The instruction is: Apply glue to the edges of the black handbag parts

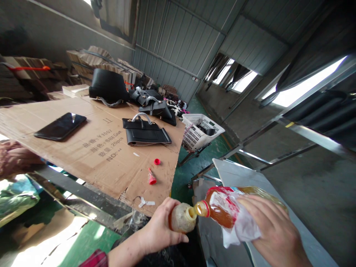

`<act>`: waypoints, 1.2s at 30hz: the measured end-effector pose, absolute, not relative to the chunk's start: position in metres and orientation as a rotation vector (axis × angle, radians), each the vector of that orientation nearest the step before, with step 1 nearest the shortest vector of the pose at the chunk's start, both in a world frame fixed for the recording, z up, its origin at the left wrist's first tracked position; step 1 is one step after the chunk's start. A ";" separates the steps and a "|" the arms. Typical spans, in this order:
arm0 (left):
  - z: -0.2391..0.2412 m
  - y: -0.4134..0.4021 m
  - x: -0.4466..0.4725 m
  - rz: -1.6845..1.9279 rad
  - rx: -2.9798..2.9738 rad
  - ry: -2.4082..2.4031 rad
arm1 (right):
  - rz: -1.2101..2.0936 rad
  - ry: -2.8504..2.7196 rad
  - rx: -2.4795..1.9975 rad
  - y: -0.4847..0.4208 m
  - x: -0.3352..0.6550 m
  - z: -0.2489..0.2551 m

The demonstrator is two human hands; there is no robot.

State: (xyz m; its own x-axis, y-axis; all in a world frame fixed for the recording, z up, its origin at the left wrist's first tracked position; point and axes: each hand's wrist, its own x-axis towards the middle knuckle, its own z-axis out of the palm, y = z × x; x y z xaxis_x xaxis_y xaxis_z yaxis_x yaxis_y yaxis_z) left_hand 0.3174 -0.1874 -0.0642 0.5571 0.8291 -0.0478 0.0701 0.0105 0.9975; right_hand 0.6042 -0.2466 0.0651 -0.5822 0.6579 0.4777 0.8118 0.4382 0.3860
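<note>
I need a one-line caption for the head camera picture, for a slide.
Left hand holds a small bottle while right hand tips a large bottle of amber liquid to its mouth, beside a cardboard-covered table.

you've got a black phone [60, 126] mid-left on the cardboard sheet [91, 148], black handbags [146, 131] center & upper center, red nozzle cap [151, 177] below them, white basket [200, 130] center-right, stacked cardboard [91, 59] upper left.
</note>
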 end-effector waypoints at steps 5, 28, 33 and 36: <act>-0.069 -0.187 0.318 0.719 1.452 0.819 | -0.851 -2.390 -1.269 -0.247 0.597 0.064; -0.071 -0.189 0.320 0.717 1.430 0.817 | -0.784 -2.279 -1.288 -0.252 0.594 0.039; -0.070 -0.189 0.318 0.725 1.435 0.821 | -0.800 -2.294 -1.278 -0.253 0.594 0.033; -0.068 -0.189 0.318 0.724 1.429 0.821 | -0.817 -2.302 -1.275 -0.254 0.594 0.034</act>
State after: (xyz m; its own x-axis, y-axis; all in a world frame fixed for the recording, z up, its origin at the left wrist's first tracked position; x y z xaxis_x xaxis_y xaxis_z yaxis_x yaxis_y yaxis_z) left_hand 0.3180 -0.1890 -0.0684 0.5461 0.8361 -0.0525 0.0529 0.0281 0.9982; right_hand 0.5943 -0.2539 0.0338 -0.5140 0.6332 0.5786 0.8563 0.4180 0.3033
